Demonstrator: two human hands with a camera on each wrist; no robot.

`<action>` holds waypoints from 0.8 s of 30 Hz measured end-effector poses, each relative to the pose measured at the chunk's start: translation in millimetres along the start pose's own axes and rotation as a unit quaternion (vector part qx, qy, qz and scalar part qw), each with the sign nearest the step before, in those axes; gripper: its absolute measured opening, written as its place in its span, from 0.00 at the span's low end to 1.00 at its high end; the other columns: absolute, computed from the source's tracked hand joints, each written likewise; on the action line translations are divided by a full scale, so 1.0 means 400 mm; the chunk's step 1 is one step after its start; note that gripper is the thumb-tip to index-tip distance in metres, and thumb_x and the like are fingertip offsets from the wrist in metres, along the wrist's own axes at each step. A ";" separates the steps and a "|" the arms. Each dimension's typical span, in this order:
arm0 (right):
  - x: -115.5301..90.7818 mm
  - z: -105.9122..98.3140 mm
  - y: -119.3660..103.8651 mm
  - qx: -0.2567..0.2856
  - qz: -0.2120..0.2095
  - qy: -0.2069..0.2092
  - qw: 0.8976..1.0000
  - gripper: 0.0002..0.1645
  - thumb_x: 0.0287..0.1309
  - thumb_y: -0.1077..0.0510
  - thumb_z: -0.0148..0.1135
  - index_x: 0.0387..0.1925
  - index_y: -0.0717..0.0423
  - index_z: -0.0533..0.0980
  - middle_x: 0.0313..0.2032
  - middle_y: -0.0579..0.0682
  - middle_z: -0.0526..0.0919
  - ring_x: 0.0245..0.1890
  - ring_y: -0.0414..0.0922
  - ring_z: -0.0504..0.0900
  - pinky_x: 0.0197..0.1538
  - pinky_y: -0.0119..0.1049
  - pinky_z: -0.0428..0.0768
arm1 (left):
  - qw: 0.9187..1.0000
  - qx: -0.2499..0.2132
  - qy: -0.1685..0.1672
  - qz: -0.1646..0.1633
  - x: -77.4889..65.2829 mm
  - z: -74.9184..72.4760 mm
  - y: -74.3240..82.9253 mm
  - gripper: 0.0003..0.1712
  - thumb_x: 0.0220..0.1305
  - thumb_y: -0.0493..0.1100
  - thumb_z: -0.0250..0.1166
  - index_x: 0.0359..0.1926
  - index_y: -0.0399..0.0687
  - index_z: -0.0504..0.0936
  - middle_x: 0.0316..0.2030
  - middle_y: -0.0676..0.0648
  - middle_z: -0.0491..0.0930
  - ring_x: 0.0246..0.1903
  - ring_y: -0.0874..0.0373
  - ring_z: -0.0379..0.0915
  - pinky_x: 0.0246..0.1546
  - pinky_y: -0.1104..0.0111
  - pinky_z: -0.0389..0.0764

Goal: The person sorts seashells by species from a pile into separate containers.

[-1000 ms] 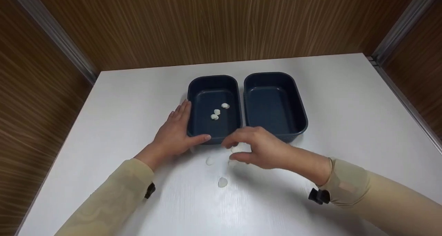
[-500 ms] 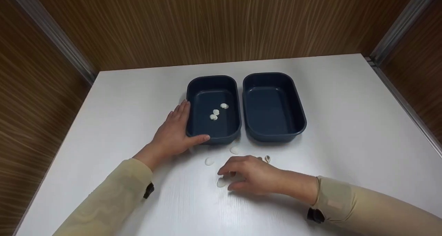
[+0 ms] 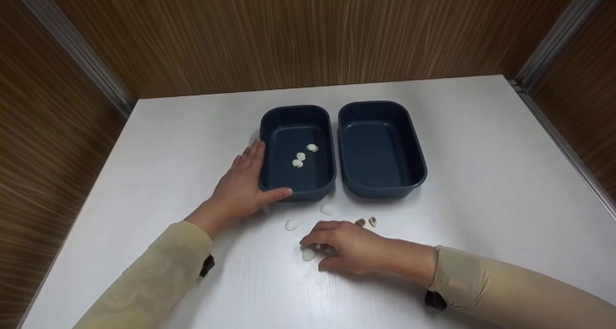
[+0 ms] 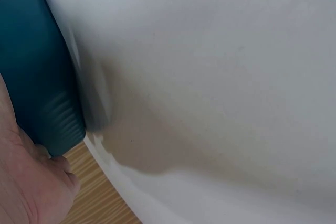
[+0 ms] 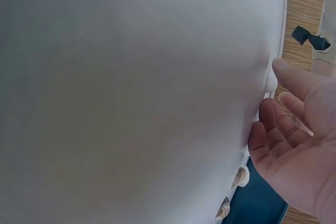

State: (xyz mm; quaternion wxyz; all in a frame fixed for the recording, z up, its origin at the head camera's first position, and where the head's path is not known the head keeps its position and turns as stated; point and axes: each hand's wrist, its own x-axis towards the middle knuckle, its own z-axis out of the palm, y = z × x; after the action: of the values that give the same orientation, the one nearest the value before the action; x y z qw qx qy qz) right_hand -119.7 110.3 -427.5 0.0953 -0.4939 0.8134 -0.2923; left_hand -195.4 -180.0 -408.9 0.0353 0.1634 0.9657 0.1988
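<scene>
My left hand (image 3: 240,184) rests against the left side of a dark blue container (image 3: 310,194). Its fingers are straight along the wall and the thumb lies at the front rim. Several small white seashells (image 3: 297,163) lie inside that container. Over the table, my right hand (image 3: 353,249) has thumb and fingers apart around a white shell (image 3: 308,255), which lies by the fingertips. In the right wrist view a shell (image 5: 271,81) shows between thumb and fingers, apparently not pinched. Two brownish shells (image 3: 360,221) lie behind the right hand.
A second dark blue container (image 3: 382,192) stands just right of the first, with no shells visible in it. Two more white shells (image 3: 291,224) lie on the white table (image 3: 462,141) before the containers. Wood-grain panels (image 3: 308,35) stand behind and at the sides.
My right hand has moved from near the containers' front edge toward me, down to a white shell, uncovering a white shell and the brownish ones. The left hand stays on the container.
</scene>
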 end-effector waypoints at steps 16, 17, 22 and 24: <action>0.006 0.012 0.008 -0.044 -0.015 0.002 0.999 0.25 0.59 0.61 0.76 0.59 0.53 0.84 0.51 0.46 0.82 0.37 0.38 0.79 0.45 0.33 0.80 | 1.000 0.004 -0.013 -0.015 0.000 0.000 0.001 0.77 0.59 0.88 0.56 0.86 0.44 0.32 0.86 0.44 0.33 0.84 0.50 0.31 0.82 0.54 0.38; 0.006 0.013 0.008 -0.044 -0.014 0.001 0.999 0.25 0.60 0.61 0.76 0.59 0.53 0.85 0.51 0.46 0.82 0.37 0.37 0.79 0.45 0.34 0.80 | 1.000 0.004 -0.013 -0.016 0.000 0.000 0.001 0.77 0.59 0.88 0.56 0.86 0.45 0.32 0.86 0.44 0.33 0.84 0.50 0.31 0.82 0.54 0.38; 0.006 0.015 0.007 -0.043 -0.010 0.002 0.999 0.24 0.61 0.60 0.75 0.59 0.53 0.85 0.52 0.46 0.83 0.40 0.38 0.81 0.46 0.36 0.82 | 1.000 0.001 -0.012 -0.018 0.000 0.001 0.001 0.77 0.58 0.88 0.55 0.86 0.45 0.32 0.86 0.44 0.33 0.84 0.50 0.31 0.82 0.54 0.38; 0.006 0.015 0.008 -0.042 -0.010 0.003 0.999 0.23 0.62 0.60 0.75 0.59 0.53 0.85 0.52 0.46 0.83 0.41 0.39 0.82 0.47 0.37 0.82 | 1.000 0.000 -0.011 -0.016 0.000 0.002 0.001 0.77 0.58 0.88 0.55 0.86 0.45 0.32 0.86 0.44 0.33 0.84 0.50 0.31 0.82 0.54 0.38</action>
State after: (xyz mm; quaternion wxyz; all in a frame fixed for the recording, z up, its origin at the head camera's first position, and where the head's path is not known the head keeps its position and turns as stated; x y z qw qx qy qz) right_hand -120.3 107.0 -434.0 0.0694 -0.5044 0.8202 -0.2606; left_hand -195.3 -179.2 -409.3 0.0489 0.1504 0.9677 0.1965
